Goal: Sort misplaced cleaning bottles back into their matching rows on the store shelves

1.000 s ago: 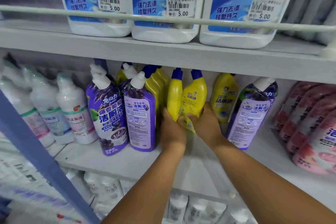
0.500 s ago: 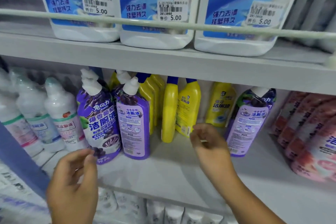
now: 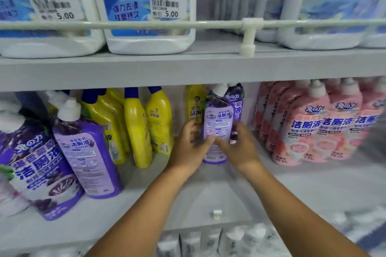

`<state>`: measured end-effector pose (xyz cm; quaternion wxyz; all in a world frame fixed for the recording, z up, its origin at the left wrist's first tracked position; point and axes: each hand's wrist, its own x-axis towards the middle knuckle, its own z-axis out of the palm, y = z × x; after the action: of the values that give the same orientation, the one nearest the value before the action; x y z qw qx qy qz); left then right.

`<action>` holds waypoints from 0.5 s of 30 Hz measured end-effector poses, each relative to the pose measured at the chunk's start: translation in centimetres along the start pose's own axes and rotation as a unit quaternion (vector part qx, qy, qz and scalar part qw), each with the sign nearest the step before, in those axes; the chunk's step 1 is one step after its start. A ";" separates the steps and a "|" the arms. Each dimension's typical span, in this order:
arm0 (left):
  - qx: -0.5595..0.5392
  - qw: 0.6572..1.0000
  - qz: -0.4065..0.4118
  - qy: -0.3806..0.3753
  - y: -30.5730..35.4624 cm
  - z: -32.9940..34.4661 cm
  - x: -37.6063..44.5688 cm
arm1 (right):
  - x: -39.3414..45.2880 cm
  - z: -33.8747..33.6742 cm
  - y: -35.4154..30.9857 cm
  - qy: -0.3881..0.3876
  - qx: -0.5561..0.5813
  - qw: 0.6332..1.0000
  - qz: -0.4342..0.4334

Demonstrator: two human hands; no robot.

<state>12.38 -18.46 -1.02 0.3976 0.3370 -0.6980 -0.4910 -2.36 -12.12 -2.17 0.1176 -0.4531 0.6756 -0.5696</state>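
A purple bottle [image 3: 219, 119] with a white cap stands on the middle shelf [image 3: 208, 194], between the yellow bottles and the pink ones. My left hand [image 3: 188, 150] grips its left side and my right hand [image 3: 240, 148] grips its right side. A second purple bottle [image 3: 237, 100] stands right behind it. More purple bottles [image 3: 83, 152] form a row at the left end of the shelf. Yellow bottles with blue caps [image 3: 146, 123] stand between that row and my hands.
Pink bottles [image 3: 313, 127] fill the right of the shelf. Large white jugs with blue labels [image 3: 146, 6] sit on the upper shelf behind a white rail [image 3: 188, 24]. White bottles [image 3: 208, 240] show on the shelf below.
Both hands have moved right from the yellow bottles and now hold the purple bottle beside the pink row. The view has shifted right and closer.
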 end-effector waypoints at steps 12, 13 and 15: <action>0.035 0.982 -0.001 0.186 -0.7 -2.8 -3.4 | 4.3 -0.4 0.8 0.051 -0.010 0.998 0.026; 0.045 0.979 -0.004 0.198 -0.8 -3.5 -4.1 | 4.4 0.4 0.9 0.054 -0.011 0.998 0.014; 0.078 0.972 -0.008 0.223 -1.2 -5.0 -5.4 | 4.6 1.6 1.4 0.086 -0.018 0.996 0.015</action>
<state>19.35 -16.21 -2.42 0.5121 0.4735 -0.6252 -0.3502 -4.53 -16.66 -2.31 0.0596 -0.3945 0.6998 -0.5926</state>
